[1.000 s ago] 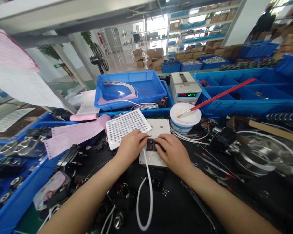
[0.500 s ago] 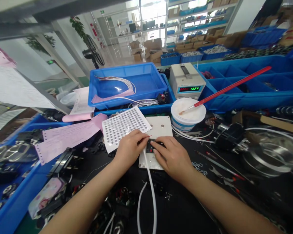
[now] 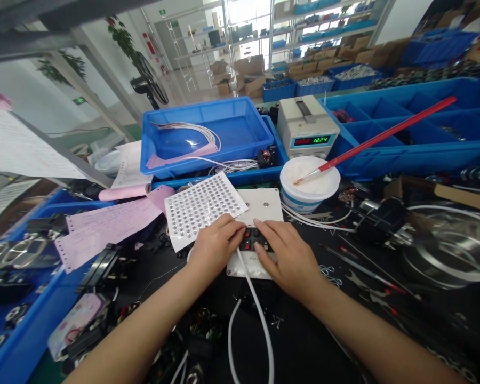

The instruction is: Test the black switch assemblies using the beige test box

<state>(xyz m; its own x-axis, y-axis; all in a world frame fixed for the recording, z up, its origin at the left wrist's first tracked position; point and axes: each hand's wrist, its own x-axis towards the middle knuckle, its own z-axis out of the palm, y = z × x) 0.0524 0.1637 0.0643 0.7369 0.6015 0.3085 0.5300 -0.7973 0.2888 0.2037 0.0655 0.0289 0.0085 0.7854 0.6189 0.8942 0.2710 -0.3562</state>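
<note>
A white plate (image 3: 262, 205) lies flat on the black bench, with a black terminal block with red buttons (image 3: 251, 241) at its near end. My left hand (image 3: 215, 242) pinches a thin wire at the block's left side. My right hand (image 3: 288, 256) rests on the block's right side, fingers pressing its buttons. A white tube (image 3: 260, 314) runs from the block toward me. A white sheet of small round parts (image 3: 200, 207) lies just left of the plate.
A white tub (image 3: 310, 184) with a red-handled brush (image 3: 384, 133) stands behind the plate. A power supply (image 3: 308, 128) shows green digits. Blue bins (image 3: 208, 133) ring the bench; pink papers (image 3: 108, 221) lie left, hand tools (image 3: 364, 272) and metal parts right.
The view has shifted down slightly. My left hand's fingers have closed in against the block, and my right hand's fingers have settled onto the buttons.
</note>
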